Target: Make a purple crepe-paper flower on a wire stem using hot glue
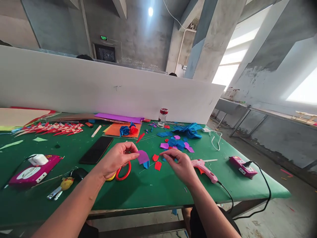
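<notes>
Pinched between the thumb and fingers of my left hand (121, 158) is a purple paper petal (143, 157), held above the green table. My right hand (178, 162) is a little to the right, its thumb and forefinger pressed together at a thin tip too small to name. Between and below the hands lie red paper pieces (158, 165) and a blue piece (146, 164). Red-handled scissors (123, 172) rest partly under my left hand. A pink glue gun (205, 169) lies just right of my right hand.
Blue and purple scraps (176, 143), a glass jar with a red lid (162, 118) and paper flowers (128, 130) stand further back. A black phone (96, 150), keys (64, 183) and a magenta power box (37, 171) lie left; another power box (243, 167) with a cable sits right.
</notes>
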The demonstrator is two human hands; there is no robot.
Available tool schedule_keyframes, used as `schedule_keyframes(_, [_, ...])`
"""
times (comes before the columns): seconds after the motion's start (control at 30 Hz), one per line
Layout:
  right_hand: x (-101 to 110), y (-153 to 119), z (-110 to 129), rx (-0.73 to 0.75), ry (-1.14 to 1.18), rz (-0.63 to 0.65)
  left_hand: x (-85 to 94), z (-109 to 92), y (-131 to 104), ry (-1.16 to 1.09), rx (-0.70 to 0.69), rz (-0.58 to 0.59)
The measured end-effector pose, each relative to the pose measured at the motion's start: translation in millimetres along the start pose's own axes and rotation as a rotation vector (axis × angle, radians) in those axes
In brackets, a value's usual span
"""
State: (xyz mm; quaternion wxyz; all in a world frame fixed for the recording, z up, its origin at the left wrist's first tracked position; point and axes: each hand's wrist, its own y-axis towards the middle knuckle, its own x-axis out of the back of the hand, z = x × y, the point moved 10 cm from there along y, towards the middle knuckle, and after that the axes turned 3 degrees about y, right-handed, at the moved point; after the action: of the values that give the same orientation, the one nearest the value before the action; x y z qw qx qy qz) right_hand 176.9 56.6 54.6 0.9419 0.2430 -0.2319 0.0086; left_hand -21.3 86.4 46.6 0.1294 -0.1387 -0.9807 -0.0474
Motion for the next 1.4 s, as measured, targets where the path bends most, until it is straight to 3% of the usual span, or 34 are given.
schedule_keyframes(0.17, [-39, -7, -8, -0.095, 0.242, 0.197, -21.7, 1, 1, 0.088, -0.024, 0.065])
schedule_keyframes(0.4, [-26, -4, -5, -0.048, 0.096, 0.152, -48.2, 14, 4, 0.216, -0.026, 0.127])
schedule_keyframes(0.73, [-40, -7, -15, -0.104, 0.064, 0.187, -56.6, 11, 3, 0.182, -0.033, 0.110])
schedule_keyframes(0.83, [-32, -3, -24, -0.178, 0.150, 0.128, -52.8, 6, 2, 0.104, -0.030, 0.080])
schedule_keyframes(1.0, [5, -1, -50, -0.370, 0.358, -0.138, -43.5, 3, -2, -0.059, -0.023, -0.053])
schedule_keyframes(1.27, [15, -2, -56, -0.386, 0.563, -0.308, -76.5, 0, -12, -0.145, -0.100, -0.129])
schedule_keyframes(1.4, [10, -3, -49, -0.356, 0.558, -0.291, -81.7, 4, -15, -0.122, -0.086, -0.165])
